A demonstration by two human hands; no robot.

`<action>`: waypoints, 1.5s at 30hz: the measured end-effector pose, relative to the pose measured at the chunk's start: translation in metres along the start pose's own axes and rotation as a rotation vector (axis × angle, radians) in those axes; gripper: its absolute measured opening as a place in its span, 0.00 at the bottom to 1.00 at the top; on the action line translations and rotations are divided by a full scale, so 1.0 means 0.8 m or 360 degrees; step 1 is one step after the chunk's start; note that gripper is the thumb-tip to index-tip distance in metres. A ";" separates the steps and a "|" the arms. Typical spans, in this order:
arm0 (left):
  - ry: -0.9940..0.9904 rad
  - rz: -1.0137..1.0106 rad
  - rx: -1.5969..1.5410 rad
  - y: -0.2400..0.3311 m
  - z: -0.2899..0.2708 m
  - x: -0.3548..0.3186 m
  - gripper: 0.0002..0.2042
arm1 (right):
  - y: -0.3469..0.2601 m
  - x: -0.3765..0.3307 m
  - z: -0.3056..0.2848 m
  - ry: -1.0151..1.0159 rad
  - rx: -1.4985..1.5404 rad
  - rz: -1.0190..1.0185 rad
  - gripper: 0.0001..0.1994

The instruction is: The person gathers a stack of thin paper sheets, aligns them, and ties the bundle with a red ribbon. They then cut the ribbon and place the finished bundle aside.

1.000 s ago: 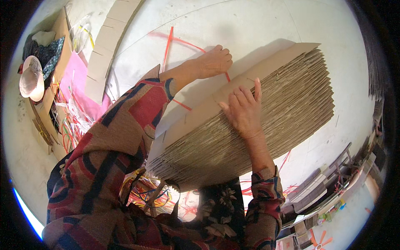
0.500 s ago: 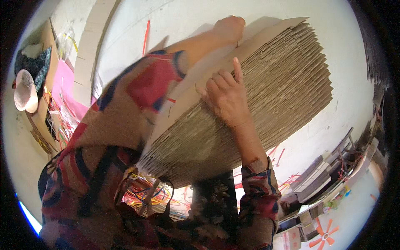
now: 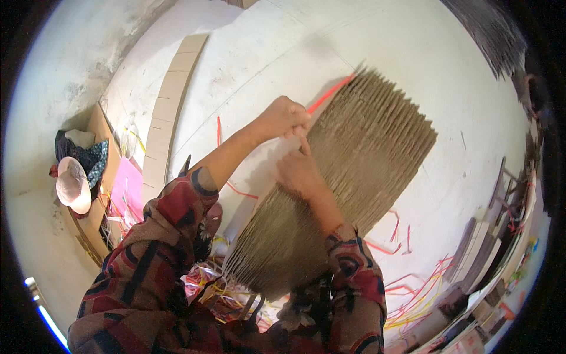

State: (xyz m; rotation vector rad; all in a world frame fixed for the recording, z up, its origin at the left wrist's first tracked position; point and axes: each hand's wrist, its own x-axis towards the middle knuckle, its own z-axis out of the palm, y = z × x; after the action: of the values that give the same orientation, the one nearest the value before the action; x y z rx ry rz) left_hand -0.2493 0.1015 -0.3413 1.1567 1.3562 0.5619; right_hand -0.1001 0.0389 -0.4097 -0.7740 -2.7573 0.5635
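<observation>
A pale concrete floor (image 3: 377, 53) is filling most of the view, with strong light washing over it. A row of flat cardboard pieces (image 3: 168, 109) is lying along its far left side. Further left, an open cardboard box (image 3: 100, 171) is sitting with dark cloth and a light hat (image 3: 72, 184) beside it, and a pink sheet (image 3: 127, 187) is lying near. Red and yellow straps (image 3: 413, 289) are lying scattered near right, beside stacked flat packs (image 3: 480, 248).
</observation>
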 end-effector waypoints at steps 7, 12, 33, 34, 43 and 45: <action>0.0113 0.0407 0.0075 0.031 0.059 -0.049 0.15 | 0.008 -0.006 0.023 0.0242 0.0198 -0.0033 0.13; -0.0046 0.0921 0.0503 0.035 0.082 -0.059 0.10 | 0.004 -0.016 0.044 0.0432 0.0698 0.0132 0.13; -0.0527 0.1308 0.0908 0.046 0.178 0.012 0.06 | -0.029 -0.276 -0.029 0.1585 0.0538 0.1963 0.19; -0.0580 0.1243 0.0799 0.043 0.183 0.015 0.06 | -0.021 -0.283 -0.028 0.1729 0.0784 0.2215 0.19; -0.0609 0.1453 0.0538 -0.004 0.230 0.029 0.03 | -0.014 -0.228 -0.025 0.0860 0.0431 0.1731 0.20; -0.0641 0.1424 0.0516 -0.020 0.235 0.037 0.03 | -0.011 -0.226 -0.024 0.0861 0.0433 0.1694 0.20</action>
State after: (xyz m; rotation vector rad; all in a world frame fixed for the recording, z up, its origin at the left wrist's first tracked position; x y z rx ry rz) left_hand -0.0722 0.0627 -0.4016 2.0312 0.5384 0.6881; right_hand 0.0532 -0.0594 -0.4087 -1.9410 -1.5757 0.7168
